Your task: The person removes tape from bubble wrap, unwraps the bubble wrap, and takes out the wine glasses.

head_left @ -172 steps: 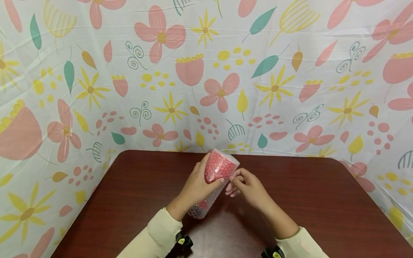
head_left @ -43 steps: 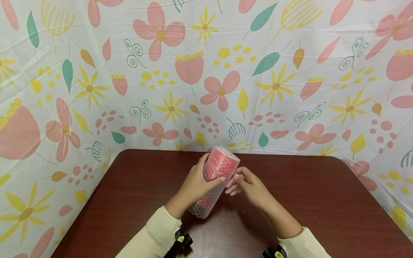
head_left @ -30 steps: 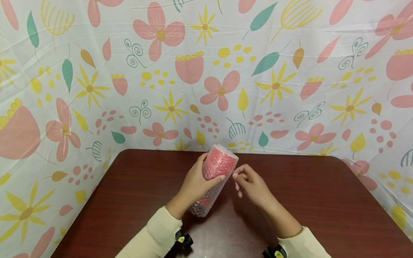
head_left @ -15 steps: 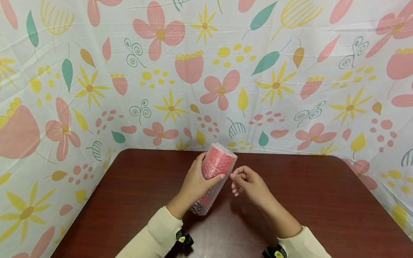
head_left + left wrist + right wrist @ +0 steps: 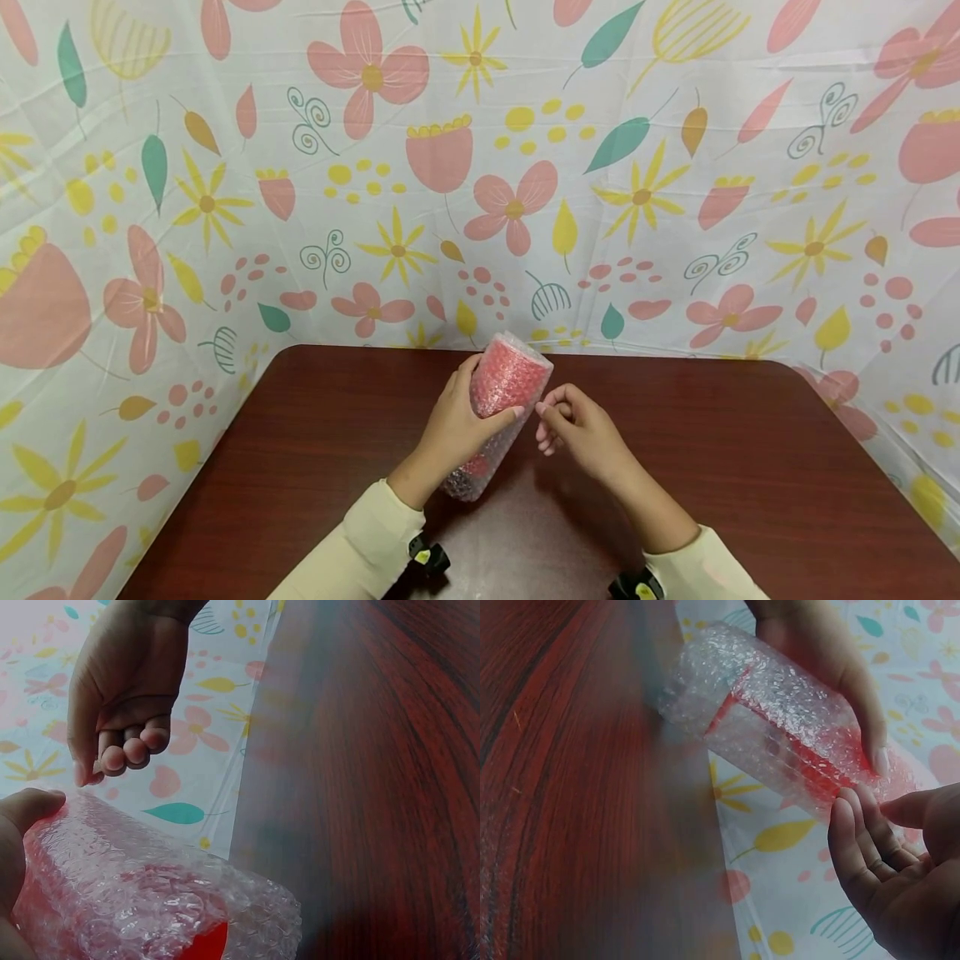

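A bubble-wrapped cylinder [image 5: 513, 375], red at its upper part and see-through lower down, leans with its top to the right in the head view. My left hand [image 5: 453, 425] grips it from the left, thumb across the front and the other fingers hidden behind. At its right edge my right hand [image 5: 581, 425] pinches with thumb and index fingertips at the bubble wrap, the other fingers curled below. The left wrist view shows these fingertips meeting right at the edge of the bubble wrap [image 5: 150, 877]. A red shape with a straight edge shows through the wrapped cylinder [image 5: 765, 720] in the right wrist view.
A dark red wooden table [image 5: 337, 400] with rounded far corners lies under both hands. Behind it and at its sides hangs a white floral cloth [image 5: 480, 167]. Black cameras sit at both wrists, beside the cream sleeves [image 5: 360, 533].
The wrapped cylinder has turned slightly more upright in the left hand. The right hand moved slightly away from the wrap about a second ago, then returned to its edge.
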Demonstrator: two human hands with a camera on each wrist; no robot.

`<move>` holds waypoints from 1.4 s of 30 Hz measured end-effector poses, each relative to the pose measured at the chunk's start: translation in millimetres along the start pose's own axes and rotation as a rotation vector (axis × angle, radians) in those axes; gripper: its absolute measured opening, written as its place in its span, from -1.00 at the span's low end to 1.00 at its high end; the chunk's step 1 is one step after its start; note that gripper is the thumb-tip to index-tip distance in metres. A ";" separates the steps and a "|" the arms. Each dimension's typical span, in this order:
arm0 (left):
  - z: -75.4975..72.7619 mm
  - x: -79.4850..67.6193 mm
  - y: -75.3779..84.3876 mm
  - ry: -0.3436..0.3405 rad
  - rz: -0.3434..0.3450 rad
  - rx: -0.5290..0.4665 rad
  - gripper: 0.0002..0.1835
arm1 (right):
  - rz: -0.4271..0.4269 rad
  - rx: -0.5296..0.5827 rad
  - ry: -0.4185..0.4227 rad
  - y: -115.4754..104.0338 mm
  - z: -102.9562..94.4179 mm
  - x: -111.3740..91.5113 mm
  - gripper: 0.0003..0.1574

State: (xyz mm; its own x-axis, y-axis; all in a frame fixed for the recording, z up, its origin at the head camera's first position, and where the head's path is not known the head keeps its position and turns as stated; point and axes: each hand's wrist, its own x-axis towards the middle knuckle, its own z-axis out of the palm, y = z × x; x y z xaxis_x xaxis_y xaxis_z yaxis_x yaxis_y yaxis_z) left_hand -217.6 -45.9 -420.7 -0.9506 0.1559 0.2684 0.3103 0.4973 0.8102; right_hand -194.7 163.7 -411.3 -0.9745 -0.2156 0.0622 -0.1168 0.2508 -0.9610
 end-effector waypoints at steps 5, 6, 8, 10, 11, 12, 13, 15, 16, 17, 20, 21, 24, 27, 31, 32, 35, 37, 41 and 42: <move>0.1 0.0 0.3 -0.004 0.000 0.006 0.01 | -0.003 -0.028 0.004 1.2 0.9 0.1 -0.71; 0.2 0.0 0.3 -0.004 0.000 0.006 0.01 | -0.002 -0.030 0.004 1.3 1.1 0.1 -0.72; 0.4 0.0 0.2 -0.004 0.000 0.008 0.01 | 0.000 -0.027 0.002 1.7 1.4 0.2 -0.73; 0.7 0.1 0.2 -0.002 0.001 0.013 0.00 | -0.001 -0.013 -0.003 1.9 1.8 0.5 -0.75; 0.9 0.0 0.2 -0.003 0.001 0.017 0.00 | -0.008 -0.005 -0.010 2.0 2.0 0.8 -0.76; 1.1 0.0 0.2 -0.003 0.001 0.022 0.00 | -0.019 0.004 -0.018 2.3 2.2 1.0 -0.77; 1.3 -0.1 0.1 -0.004 0.001 0.026 0.01 | -0.029 0.011 -0.027 2.6 2.3 1.2 -0.78; 1.8 -0.2 0.2 -0.003 0.002 0.030 0.01 | -0.056 0.020 -0.046 3.6 2.4 1.5 -0.78; 1.9 -0.5 0.3 -0.003 0.002 0.030 0.02 | -0.069 0.018 -0.056 4.1 2.3 1.7 -0.77; 2.1 -0.6 0.4 -0.002 0.001 0.032 0.02 | -0.081 0.015 -0.067 4.7 2.2 1.7 -0.76; 2.3 -1.2 0.8 0.010 0.001 0.030 0.03 | -0.098 0.012 -0.083 5.8 1.9 1.2 -0.73; 2.2 -1.4 1.1 0.014 0.002 0.031 0.03 | -0.099 0.009 -0.086 5.8 1.8 1.0 -0.73; 2.0 -1.5 1.6 0.026 0.005 0.037 0.03 | -0.094 -0.004 -0.082 4.5 1.6 -0.1 -0.72; 1.7 -1.3 1.7 0.032 0.010 0.036 0.03 | -0.066 -0.021 -0.047 2.7 1.6 -0.9 -0.73; 1.6 -1.2 1.0 0.033 0.007 0.018 0.04 | -0.028 -0.008 -0.004 1.3 2.1 -1.2 -0.76; 1.6 -1.1 0.8 0.034 0.007 0.013 0.05 | -0.031 0.001 -0.003 1.3 2.2 -1.0 -0.76; 1.7 -1.0 0.0 0.047 0.005 0.006 0.05 | -0.029 0.049 -0.014 0.9 2.8 -0.6 -0.77; 1.7 -0.8 -0.7 0.056 0.006 0.008 0.06 | -0.030 0.078 -0.026 0.3 3.0 -0.6 -0.78; 2.0 -0.4 -2.9 0.065 0.003 0.014 0.06 | -0.039 0.115 -0.034 -0.5 2.8 -1.8 -0.77; 2.0 -0.5 -2.8 0.063 0.004 0.013 0.07 | -0.043 0.120 -0.035 -0.8 2.8 -2.1 -0.76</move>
State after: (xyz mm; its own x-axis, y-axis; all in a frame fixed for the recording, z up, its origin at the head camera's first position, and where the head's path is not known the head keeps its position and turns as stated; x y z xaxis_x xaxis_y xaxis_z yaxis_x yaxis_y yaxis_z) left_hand -218.0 -45.7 -424.2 -0.9471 0.1040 0.3037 0.3131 0.5081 0.8024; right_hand -192.0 161.3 -411.4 -0.9616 -0.2570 0.0962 -0.1322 0.1266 -0.9831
